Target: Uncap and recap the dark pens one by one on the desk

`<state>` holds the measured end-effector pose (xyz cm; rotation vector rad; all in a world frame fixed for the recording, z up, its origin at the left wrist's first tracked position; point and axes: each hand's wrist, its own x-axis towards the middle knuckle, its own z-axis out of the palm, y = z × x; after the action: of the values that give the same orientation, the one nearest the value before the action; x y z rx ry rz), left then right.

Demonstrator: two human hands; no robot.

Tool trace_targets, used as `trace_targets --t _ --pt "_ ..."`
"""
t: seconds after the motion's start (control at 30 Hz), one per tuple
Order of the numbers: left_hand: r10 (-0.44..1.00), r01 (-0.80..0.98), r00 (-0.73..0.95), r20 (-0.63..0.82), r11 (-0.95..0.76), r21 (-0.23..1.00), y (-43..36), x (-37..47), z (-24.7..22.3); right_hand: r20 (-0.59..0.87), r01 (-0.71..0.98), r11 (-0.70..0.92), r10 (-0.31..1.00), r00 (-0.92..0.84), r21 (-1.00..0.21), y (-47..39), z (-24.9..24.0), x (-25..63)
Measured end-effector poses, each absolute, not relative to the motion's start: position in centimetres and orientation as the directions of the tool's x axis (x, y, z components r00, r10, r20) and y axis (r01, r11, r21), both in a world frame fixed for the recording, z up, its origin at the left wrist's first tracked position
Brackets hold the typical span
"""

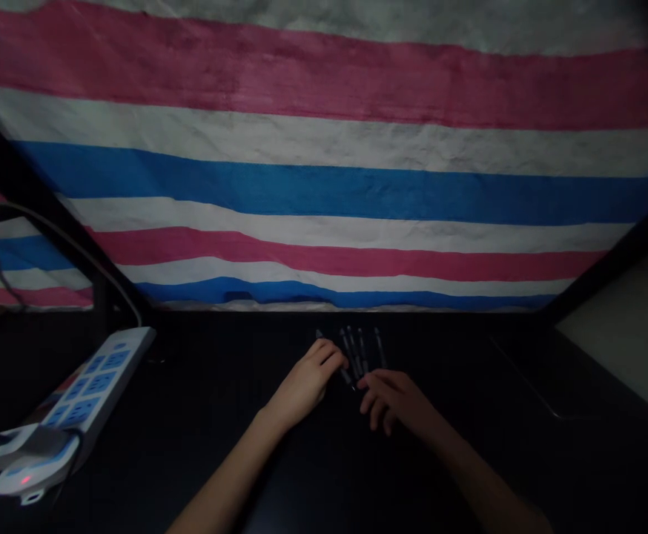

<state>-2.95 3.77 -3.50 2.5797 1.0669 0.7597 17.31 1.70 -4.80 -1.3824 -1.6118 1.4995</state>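
Several dark, slim pens lie side by side on the black tabletop (302, 475), roughly pointing away from me. My left hand (317, 368) is closed over the leftmost pen (346, 377); the far end and the near tip of that pen show past the fingers. Just right of it rest more pens (362, 345) in a close bunch, and one pen (380, 345) lies a little apart. My right hand (394, 397) is at the near ends of the pens, its fingers loosely bent and apart. Its index fingertip is close to a pen tip; contact cannot be made out in the dim light.
A white power strip (129, 343) with blue sockets lies at the left, a white plug (35, 445) in it and a red light lit. A striped plastic sheet (324, 189) hangs behind the table. A thin dark flat object (529, 378) lies at the right.
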Motion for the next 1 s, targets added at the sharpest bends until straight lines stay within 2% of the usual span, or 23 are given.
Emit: trace_targets --t 0.07,0.13,0.23,0.3,0.37,0.43,0.47,0.53,0.6,0.87,1.0 --pt "0.650 0.510 0.667 0.364 -0.755 0.412 3.1 -2.7 -2.2 -0.358 0.156 -0.323 0.815 -0.456 -0.934 0.8 -4.8 16.6" --pt "0.597 0.445 0.722 0.351 -0.788 0.424 2.5 -2.4 -1.4 -0.386 -0.021 -0.470 0.747 -0.542 -0.882 0.1 -5.1 16.1" --pt "0.573 0.360 0.723 0.387 -0.790 0.497 2.3 -2.2 -1.9 -0.384 -0.145 -0.548 0.728 -0.568 -0.824 -0.5 -6.0 16.0" --pt "0.654 0.326 0.607 0.452 -0.724 0.608 2.5 -2.0 -3.0 -0.379 -0.174 -0.558 0.728 -0.571 -0.811 -0.6 -6.7 16.0" --pt "0.824 0.267 0.351 0.445 -0.543 0.796 2.7 -1.7 -4.5 -0.376 -0.181 -0.560 0.728 -0.574 -0.808 -0.5 -7.4 16.0" --pt "0.964 0.028 0.092 0.250 -0.254 0.967 2.9 -1.4 -5.7 -0.385 -0.170 -0.567 0.720 -0.578 -0.806 -0.6 -7.8 15.8" --pt "0.991 -0.110 0.090 0.102 -0.092 0.990 2.9 -1.3 -6.2 -0.392 -0.160 -0.575 0.710 -0.585 -0.803 -0.7 -8.0 15.6" --pt "0.978 -0.296 0.171 -0.123 0.170 0.940 2.7 -1.2 -6.7 -0.403 -0.133 -0.591 0.681 -0.611 -0.796 -0.9 -8.0 15.4" --pt "0.946 -0.371 0.237 -0.220 0.297 0.880 2.5 -1.3 -6.6 -0.412 -0.112 -0.598 0.663 -0.625 -0.793 -1.2 -7.8 15.4" --pt "0.939 -0.426 0.212 -0.269 0.337 0.840 1.9 -0.9 -5.6 -0.462 -0.094 -0.566 0.747 -0.479 -0.819 -2.2 -7.8 15.0" --pt "0.950 -0.405 0.212 -0.229 0.299 0.864 2.0 -0.8 -5.5 -0.421 -0.183 -0.546 0.784 -0.456 -0.818 -2.7 -7.8 15.0"
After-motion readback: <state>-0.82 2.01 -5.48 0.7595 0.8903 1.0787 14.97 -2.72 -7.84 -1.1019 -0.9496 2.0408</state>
